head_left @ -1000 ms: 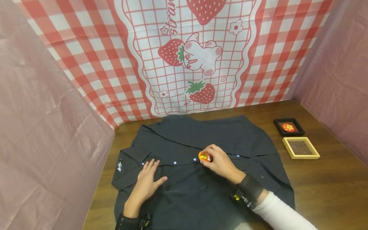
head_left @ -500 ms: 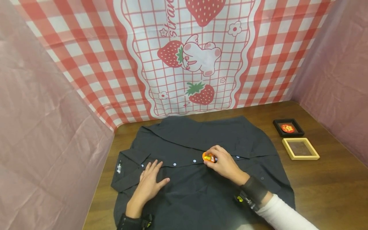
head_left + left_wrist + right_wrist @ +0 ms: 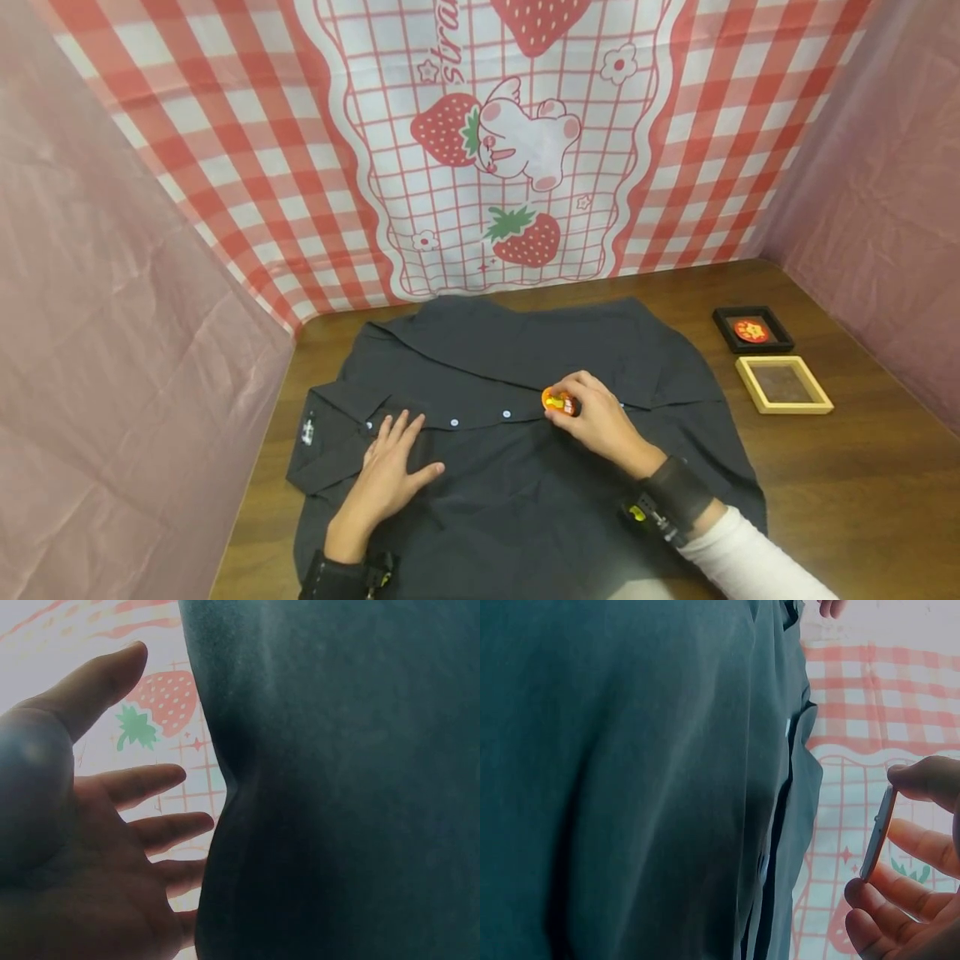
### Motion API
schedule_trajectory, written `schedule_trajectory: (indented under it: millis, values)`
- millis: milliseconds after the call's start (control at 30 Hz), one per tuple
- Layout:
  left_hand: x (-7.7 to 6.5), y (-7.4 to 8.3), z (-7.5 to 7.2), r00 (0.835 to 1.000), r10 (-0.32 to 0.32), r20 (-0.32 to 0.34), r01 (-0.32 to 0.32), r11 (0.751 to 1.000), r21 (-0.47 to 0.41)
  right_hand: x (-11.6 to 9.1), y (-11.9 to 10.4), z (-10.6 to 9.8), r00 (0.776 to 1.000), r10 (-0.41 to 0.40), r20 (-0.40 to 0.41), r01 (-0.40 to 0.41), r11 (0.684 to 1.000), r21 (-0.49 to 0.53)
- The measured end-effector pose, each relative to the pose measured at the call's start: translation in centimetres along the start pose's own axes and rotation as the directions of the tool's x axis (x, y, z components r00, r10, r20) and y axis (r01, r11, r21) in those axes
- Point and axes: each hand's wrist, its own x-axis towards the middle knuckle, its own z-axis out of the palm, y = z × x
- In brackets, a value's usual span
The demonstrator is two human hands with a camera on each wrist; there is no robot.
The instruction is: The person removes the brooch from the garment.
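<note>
A dark grey button-up shirt lies spread on the table, collar to the left, with a row of pale buttons across it. My left hand rests on the shirt near the collar, fingers spread and straight. Over the button row, my right hand pinches a round orange badge by its edges, thumb against fingertips. In the right wrist view the badge shows edge-on, a small bump on its back, held apart from the cloth. The left wrist view shows an extended left palm beside the dark fabric.
A black frame with a round red badge in it stands on the wooden table at the right. Just in front lies a pale yellow frame. A strawberry-print cloth hangs behind, pink curtains at both sides.
My right hand has moved steadily to the right along the button row with the orange badge in its fingers. The left hand stays nearly in place on the shirt.
</note>
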Motion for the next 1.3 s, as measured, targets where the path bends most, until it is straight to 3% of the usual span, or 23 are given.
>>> schedule_trajectory:
  millis: [367, 867, 1300]
  values:
    - [0.9, 0.2, -1.0, 1.000, 0.029, -0.003, -0.028, 0.998, 0.054, -0.5, 1.4, -1.3, 0.995, 0.004, -0.099, -0.004, 1.000, -0.004]
    - [0.6, 0.1, -0.4, 1.000, 0.000, 0.026, -0.001, 1.000, 0.031, -1.3, 3.3, -2.8, 0.992, 0.032, -0.122, -0.036, 0.999, -0.036]
    - [0.2, -0.3, 0.3, 0.999, -0.019, 0.044, 0.018, 1.000, 0.025, -2.1, 4.8, -3.9, 0.993, 0.072, -0.095, -0.078, 0.995, -0.058]
